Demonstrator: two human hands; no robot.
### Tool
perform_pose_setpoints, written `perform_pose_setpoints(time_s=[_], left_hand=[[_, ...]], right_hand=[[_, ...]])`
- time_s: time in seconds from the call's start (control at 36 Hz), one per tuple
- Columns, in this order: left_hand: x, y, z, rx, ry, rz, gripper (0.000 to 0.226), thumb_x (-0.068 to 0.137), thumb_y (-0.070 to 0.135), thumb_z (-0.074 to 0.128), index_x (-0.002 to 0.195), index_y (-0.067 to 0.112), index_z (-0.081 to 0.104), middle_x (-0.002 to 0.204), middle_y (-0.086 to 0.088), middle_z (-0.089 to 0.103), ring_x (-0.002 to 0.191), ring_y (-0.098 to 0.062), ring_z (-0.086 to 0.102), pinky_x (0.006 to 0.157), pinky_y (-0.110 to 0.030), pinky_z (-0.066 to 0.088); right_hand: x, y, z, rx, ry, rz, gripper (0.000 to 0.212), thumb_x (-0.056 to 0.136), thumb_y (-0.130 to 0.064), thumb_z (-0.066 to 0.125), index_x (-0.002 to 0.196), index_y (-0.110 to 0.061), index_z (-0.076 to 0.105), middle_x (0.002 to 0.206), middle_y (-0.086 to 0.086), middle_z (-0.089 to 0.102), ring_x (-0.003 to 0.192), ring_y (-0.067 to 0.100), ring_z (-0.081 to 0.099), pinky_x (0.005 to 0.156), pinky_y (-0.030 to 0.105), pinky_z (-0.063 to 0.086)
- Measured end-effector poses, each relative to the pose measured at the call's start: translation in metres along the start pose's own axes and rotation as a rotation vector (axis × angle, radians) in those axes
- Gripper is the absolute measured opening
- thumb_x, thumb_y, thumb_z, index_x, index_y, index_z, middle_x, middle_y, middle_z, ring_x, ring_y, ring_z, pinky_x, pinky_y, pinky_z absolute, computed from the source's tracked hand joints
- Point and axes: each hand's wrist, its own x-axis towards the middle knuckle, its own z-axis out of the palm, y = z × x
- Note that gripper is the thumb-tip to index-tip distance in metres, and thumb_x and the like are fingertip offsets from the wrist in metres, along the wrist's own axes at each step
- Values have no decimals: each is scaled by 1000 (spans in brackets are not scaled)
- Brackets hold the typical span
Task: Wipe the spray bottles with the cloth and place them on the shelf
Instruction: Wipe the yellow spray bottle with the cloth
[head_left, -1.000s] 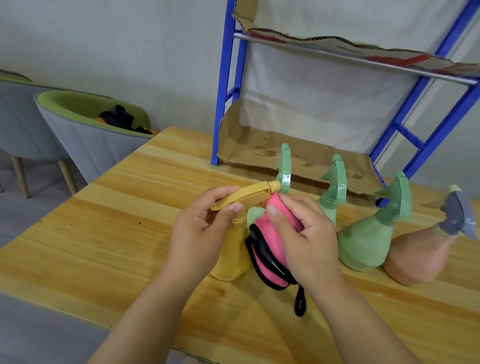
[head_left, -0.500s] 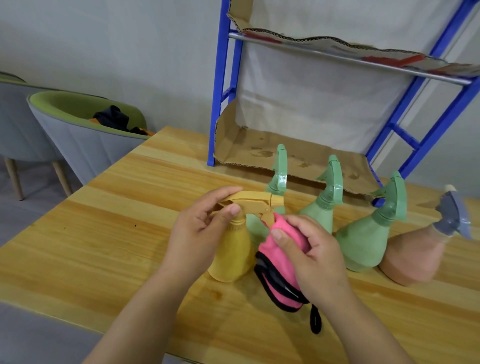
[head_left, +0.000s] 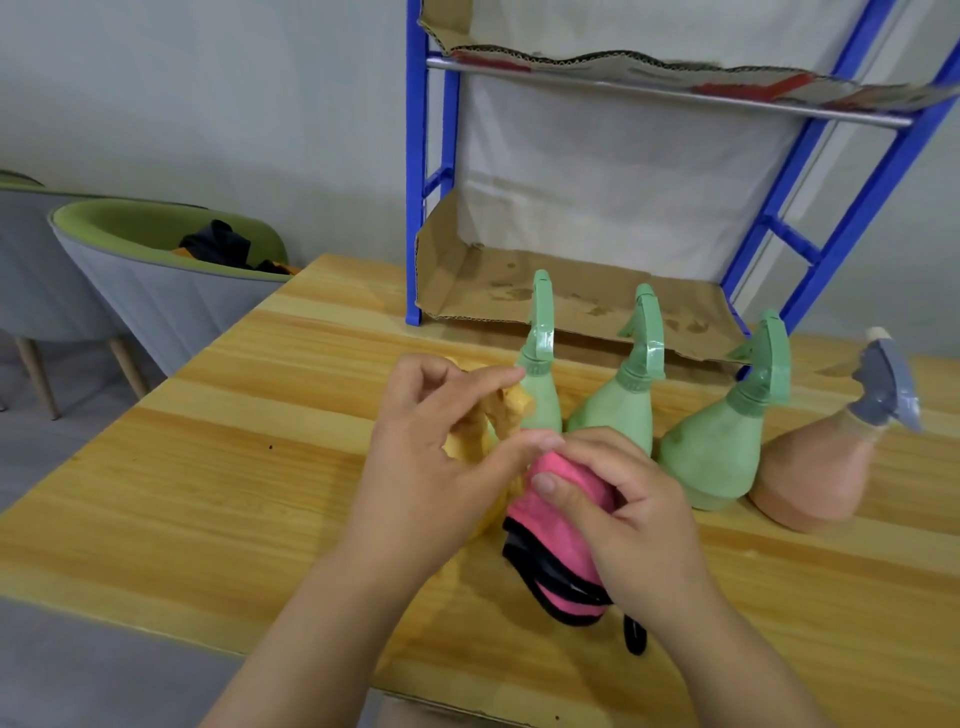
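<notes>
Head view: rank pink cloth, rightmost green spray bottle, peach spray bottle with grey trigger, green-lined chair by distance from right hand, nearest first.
1. Pink cloth, gripped in the right hand.
2. Rightmost green spray bottle, just right of the hand.
3. Peach spray bottle with grey trigger, farther right, tilted.
4. Green-lined chair, far left, off the table.

yellow spray bottle | cloth pink, black edging | three pale green spray bottles | peach spray bottle, grey-blue head | shelf frame blue, brown cardboard liner, stained | table light striped wood grain | chair grey, green inside
</notes>
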Motion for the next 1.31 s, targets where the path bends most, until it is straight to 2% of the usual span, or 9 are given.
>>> perform_pose_setpoints(time_s=[0.14, 0.28, 0.39, 0.47, 0.56, 0.69, 0.94, 1.06, 1.31], left_hand=[[2, 0, 1, 94, 81, 50, 31, 75, 31, 76, 105, 28, 70, 87, 6, 50, 79, -5, 53, 75, -11, 45], [-2, -3, -2, 90, 133, 84, 28, 81, 26, 62, 107, 22, 70, 90, 3, 54, 82, -3, 56, 74, -20, 51], [0, -6, -12, 39, 127, 84, 27, 84, 21, 64, 111, 23, 65, 92, 3, 61, 83, 3, 59, 73, -9, 48], [-1, -4, -18, -20, 109, 21, 30, 83, 15, 70, 110, 28, 64, 91, 14, 64, 79, 4, 59, 70, -5, 44], [-1, -6, -21, -114, 113, -75, 30, 78, 26, 66, 104, 41, 62, 86, 29, 65, 77, 6, 59, 69, -5, 44], [1, -11, -25, -231, 116, -179, 31, 75, 23, 65, 103, 39, 65, 78, 28, 66, 76, 8, 61, 71, -7, 47], [4, -13, -27, -287, 118, -216, 36, 79, 4, 67, 100, 33, 65, 64, 26, 63, 64, 11, 57, 65, -4, 44], [4, -14, -28, -285, 91, -206, 36, 80, 4, 66, 102, 33, 66, 65, 24, 64, 64, 8, 57, 63, -5, 45], [5, -16, -32, -427, 48, -243, 34, 73, 16, 66, 99, 38, 69, 67, 14, 65, 70, 3, 59, 74, -12, 50]], right_hand=[[-3, 1, -7, 49, 73, 70, 27, 80, -28, 67, 106, -37, 70, 98, -14, 65, 98, 9, 62, 79, 18, 50], [-5, 4, -8, 65, 81, 117, 34, 77, -34, 66, 111, -32, 69, 103, -12, 63, 102, 7, 59, 83, 18, 50], [-6, 6, -2, 41, 93, 96, 32, 79, -29, 73, 111, -29, 70, 103, -12, 62, 102, 9, 60, 85, 21, 51], [-2, 5, 5, 16, 134, 76, 32, 77, -29, 75, 108, -35, 68, 101, -15, 58, 101, 10, 59, 84, 21, 51], [7, 0, 11, -1, 169, 50, 31, 79, -26, 75, 108, -31, 68, 100, -12, 58, 98, 9, 61, 84, 24, 52], [31, -10, 23, -60, 186, 51, 23, 80, -24, 73, 103, -26, 67, 100, -14, 58, 96, 0, 58, 84, 16, 49], [36, -13, 53, -180, 231, -143, 8, 83, -18, 70, 88, -13, 66, 85, -4, 53, 77, 6, 51, 69, 17, 44], [32, -12, 57, -186, 197, -312, 7, 83, -9, 70, 85, -3, 67, 80, 4, 53, 70, 11, 49, 65, 14, 40], [30, -7, 59, -177, 201, -376, 8, 83, -5, 69, 89, 1, 69, 82, 7, 56, 73, 11, 52, 68, 15, 43]])
